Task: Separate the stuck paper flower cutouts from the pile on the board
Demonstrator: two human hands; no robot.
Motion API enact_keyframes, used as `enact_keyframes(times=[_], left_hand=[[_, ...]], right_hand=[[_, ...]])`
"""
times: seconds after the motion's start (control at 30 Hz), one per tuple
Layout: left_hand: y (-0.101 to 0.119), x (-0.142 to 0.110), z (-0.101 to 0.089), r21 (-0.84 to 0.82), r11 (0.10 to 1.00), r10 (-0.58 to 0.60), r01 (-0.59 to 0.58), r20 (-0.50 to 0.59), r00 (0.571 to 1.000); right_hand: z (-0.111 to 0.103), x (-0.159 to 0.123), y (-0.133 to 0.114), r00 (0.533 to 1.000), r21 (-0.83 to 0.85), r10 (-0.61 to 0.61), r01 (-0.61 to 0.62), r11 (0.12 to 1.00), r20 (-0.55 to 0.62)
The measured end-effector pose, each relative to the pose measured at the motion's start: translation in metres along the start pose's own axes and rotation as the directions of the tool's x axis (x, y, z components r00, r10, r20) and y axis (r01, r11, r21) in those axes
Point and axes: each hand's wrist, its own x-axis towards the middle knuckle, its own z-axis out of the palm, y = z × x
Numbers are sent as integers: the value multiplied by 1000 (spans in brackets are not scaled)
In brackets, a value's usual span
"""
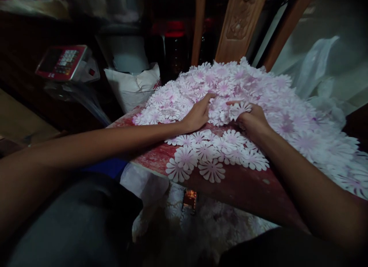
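A big heap of white flower cutouts with pale purple centres (235,79) covers the far and right parts of a worn red tabletop (152,155). Into its front edge reaches my left hand (198,113), index finger stretched forward against the petals; its other fingers are partly hidden. My right hand (254,119) pinches a flower cutout (240,109) between thumb and fingers, just to the right. Between the hands and the near edge lies a loose spread of flower cutouts (205,150), some overlapping. One single flower cutout (212,170) rests closest to the table's edge.
A red scale with a keypad (61,61) stands at the back left. Beside it is a white sack (135,84) near a grey container (130,54). A carved wooden chair back (240,17) rises behind the heap. Clear plastic bags (319,67) hang at right.
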Motion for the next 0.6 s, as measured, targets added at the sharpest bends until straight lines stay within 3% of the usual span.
enact_keyframes(times=[0.1,0.23,0.4,0.6], left_hand=[[-3,2,3,-25,997,75,-75,9,997],[-4,3,6,-91,994,64,-61,36,997],[-2,3,6,-132,990,68,-53,109,992],[-8,7,9,-158,986,62,-45,103,993]], right_hand=[[0,4,5,998,27,-52,52,998,-27],[1,7,13,990,101,-136,131,986,34],[2,4,11,988,171,-155,150,974,18],[6,4,8,991,153,-131,133,979,-23]])
